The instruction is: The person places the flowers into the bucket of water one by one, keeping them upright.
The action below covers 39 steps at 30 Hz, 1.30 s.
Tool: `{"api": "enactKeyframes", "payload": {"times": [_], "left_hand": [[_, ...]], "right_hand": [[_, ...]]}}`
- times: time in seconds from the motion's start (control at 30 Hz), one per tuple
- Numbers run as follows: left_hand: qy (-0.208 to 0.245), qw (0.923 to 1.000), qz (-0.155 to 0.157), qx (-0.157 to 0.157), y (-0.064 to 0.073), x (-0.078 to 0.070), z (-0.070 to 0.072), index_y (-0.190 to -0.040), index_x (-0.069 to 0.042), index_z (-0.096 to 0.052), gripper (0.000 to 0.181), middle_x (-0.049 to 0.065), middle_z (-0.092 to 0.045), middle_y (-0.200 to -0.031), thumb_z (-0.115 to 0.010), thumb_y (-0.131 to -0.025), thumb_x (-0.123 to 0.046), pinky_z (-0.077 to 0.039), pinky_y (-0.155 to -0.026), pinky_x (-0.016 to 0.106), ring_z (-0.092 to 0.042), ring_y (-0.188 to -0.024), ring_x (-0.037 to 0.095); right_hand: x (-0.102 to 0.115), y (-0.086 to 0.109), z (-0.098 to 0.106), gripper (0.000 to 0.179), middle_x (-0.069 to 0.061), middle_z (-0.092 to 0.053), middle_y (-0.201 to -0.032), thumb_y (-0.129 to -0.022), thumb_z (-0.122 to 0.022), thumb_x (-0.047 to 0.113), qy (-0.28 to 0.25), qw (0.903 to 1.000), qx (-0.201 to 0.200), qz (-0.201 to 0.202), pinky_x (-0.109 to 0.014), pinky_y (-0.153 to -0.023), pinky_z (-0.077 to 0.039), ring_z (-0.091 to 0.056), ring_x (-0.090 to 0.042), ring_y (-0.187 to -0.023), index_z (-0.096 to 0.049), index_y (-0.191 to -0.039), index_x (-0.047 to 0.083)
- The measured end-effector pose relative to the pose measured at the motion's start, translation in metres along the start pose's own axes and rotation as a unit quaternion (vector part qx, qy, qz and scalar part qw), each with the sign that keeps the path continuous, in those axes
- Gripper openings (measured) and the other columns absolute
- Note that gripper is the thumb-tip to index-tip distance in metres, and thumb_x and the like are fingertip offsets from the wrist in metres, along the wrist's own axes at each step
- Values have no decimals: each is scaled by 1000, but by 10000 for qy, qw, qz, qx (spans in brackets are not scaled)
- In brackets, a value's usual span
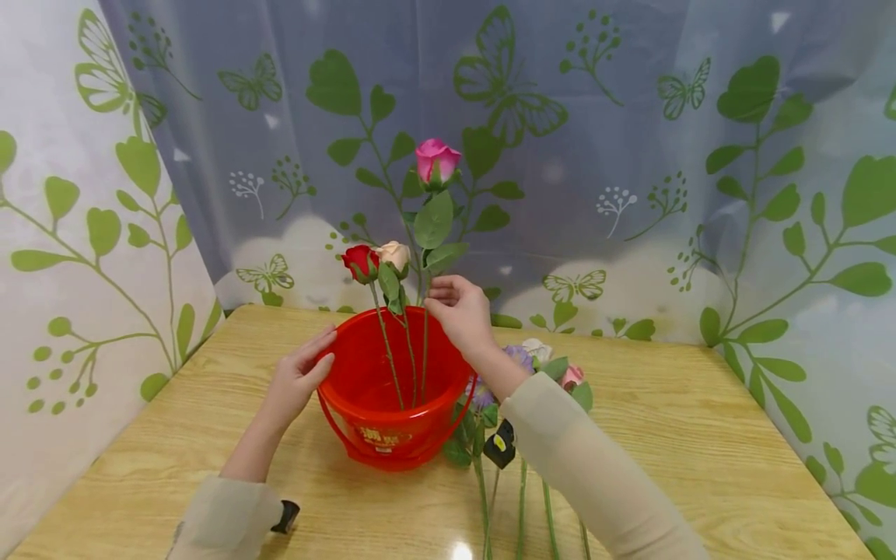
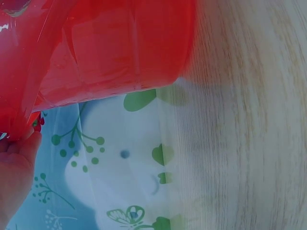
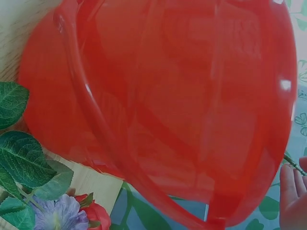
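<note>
A red bucket [image 1: 392, 435] stands on the table with a red rose [image 1: 360, 263], a cream rose [image 1: 394, 255] and a taller pink rose [image 1: 437, 162] upright in it. My right hand [image 1: 458, 311] pinches the pink rose's green stem above the far right rim. In the right wrist view, the right hand [image 3: 293, 194] shows at the edge, beside the stem. My left hand [image 1: 297, 377] rests against the bucket's left rim with its fingers fairly straight. The left wrist view shows the left hand [image 2: 17, 165] at the bucket's [image 2: 124, 48] rim.
More artificial flowers lie right of the bucket, among them a purple flower [image 1: 519, 356], a white flower [image 1: 537, 350] and a pink bloom [image 1: 572, 376], partly under my right forearm. The bucket's handle [image 3: 96, 105] hangs down. A patterned curtain [image 1: 630, 155] stands behind the wooden table [image 1: 665, 435].
</note>
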<state>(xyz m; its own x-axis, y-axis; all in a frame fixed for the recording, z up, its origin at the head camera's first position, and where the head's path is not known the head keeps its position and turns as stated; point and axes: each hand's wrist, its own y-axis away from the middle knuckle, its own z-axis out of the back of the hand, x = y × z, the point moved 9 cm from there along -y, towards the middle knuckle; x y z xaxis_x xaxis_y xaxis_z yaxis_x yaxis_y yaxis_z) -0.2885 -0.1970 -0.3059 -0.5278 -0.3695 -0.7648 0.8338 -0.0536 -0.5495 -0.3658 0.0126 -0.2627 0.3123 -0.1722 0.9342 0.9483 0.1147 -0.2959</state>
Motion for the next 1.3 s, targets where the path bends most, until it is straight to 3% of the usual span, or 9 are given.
{"api": "enactKeyframes", "payload": {"times": [0.73, 1.03, 1.3], "left_hand": [[-15, 10000, 8, -3, 0, -1, -1, -115, 18, -48, 33, 29, -44, -123, -50, -83, 9, -34, -83, 7, -38, -114, 41], [67, 10000, 53, 12, 0, -1, -2, -115, 19, -47, 33, 30, -42, -123, -49, -84, 10, -34, -83, 7, -37, -114, 42], [73, 10000, 50, -2, 0, -1, -2, -115, 19, -47, 33, 31, -42, -123, -49, -83, 10, -34, -83, 7, -37, -114, 42]], "right_hand": [[-10, 3, 1, 24, -15, -62, -99, -81, -62, 2, 97, 9997, 199, -51, -30, -75, -49, -58, -23, -89, -60, -105, 1], [-15, 16, 21, 24, -12, -63, -98, -81, -62, 4, 130, 9995, 289, -46, -31, -77, -48, -58, -22, -90, -60, -104, 1], [-23, 33, 45, 26, -16, -59, -106, -83, -61, 9, 177, 9978, 555, -315, -34, -82, -46, -56, -23, -96, -57, -108, 2]]}}
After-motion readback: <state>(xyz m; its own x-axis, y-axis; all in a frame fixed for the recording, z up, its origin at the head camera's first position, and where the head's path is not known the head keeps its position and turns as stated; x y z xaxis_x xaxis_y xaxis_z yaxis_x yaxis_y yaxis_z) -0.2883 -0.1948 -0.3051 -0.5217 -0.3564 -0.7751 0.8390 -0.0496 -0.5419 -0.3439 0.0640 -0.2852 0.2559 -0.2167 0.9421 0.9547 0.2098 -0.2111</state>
